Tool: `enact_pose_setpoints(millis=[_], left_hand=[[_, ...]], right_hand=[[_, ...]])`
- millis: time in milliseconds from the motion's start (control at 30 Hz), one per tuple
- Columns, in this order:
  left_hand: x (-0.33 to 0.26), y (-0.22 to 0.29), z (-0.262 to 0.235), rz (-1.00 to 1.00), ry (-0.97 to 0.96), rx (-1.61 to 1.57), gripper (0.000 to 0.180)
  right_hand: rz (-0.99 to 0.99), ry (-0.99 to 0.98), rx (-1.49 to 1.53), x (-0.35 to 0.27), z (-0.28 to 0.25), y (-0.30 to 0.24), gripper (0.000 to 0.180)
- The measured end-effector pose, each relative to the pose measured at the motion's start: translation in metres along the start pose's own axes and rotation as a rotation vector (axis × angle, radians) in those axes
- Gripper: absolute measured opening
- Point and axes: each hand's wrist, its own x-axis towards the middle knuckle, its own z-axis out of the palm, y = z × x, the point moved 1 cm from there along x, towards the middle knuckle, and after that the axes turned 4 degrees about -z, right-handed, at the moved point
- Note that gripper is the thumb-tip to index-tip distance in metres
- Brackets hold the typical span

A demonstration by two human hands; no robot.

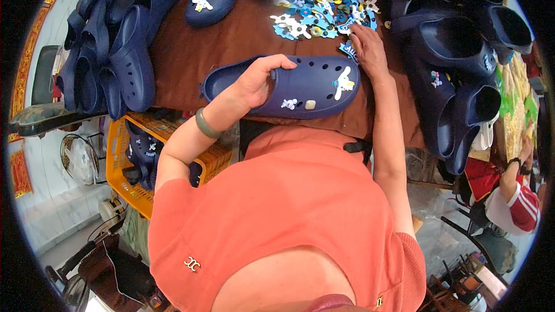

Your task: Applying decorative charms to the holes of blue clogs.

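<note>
Left hand (254,84), entering from the lower left with a dark bangle (207,123) at the wrist, is clamped on a navy clog (303,101), gripping its upper at the edge of the foot opening. This clog is right in front of the person, at the near edge of a table covered in brown cloth (179,69). Its long axis runs left to right, heel toward the left, rounded toe toward the right. A white character charm (344,82) sits near the toe, with a small pale charm (289,104) and a squarish cream charm (310,104) along the near side; several holes on the far side are bare. Right hand (369,52) reaches past the toe, fingers bent down at the near right edge of a loose heap of blue, white and yellow charms (315,14); whether they pinch a piece, I cannot tell. That heap lies beyond the clog, on the far side of its toe half, so the right hand is much the nearer to it. More navy clogs flank both sides.
</note>
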Motion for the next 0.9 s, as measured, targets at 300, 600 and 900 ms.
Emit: enact_pose_setpoints(millis=[300, 600, 900], left_hand=[[-0.013, -0.009, 0.001, 0.044, -0.088, 0.034, 0.035], [-0.023, -0.021, -0.007, 0.102, -0.101, 0.177, 0.047], [-0.032, -0.022, 0.003, 0.141, -0.289, 0.22, 0.06]], right_hand=[[0.265, -0.098, -0.189, -0.006, -0.008, -0.005, 0.026], [0.279, -0.095, -0.031, 0.004, 0.001, -0.015, 0.029], [0.299, -0.02, 0.115, -0.008, -0.003, -0.003, 0.038]])
